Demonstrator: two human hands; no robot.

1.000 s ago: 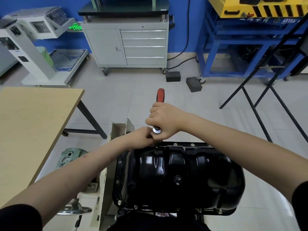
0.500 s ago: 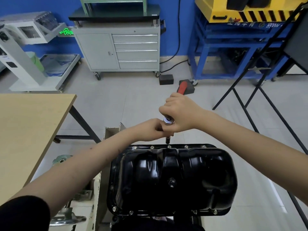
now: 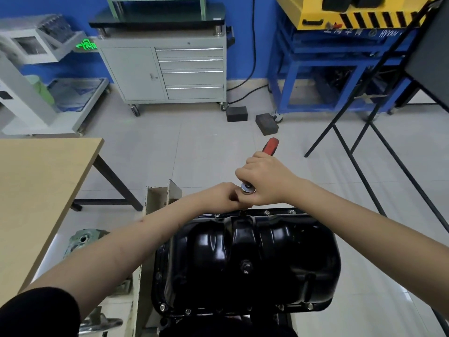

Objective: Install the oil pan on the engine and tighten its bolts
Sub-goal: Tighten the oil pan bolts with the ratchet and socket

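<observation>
The right hand grips the red-handled ratchet while the left hand pinches below its head, over the black oil pan's far-edge bolts. A wooden table stands left and a grey cabinet behind. The handle has swung right of where it pointed a second ago.

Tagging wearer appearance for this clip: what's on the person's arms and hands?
Both hands, left hand and right hand, are bare: no gloves, rings or watch visible. Forearms are uncovered. A black sleeve shows on the left upper arm; the right sleeve is barely visible at the frame edge.
</observation>
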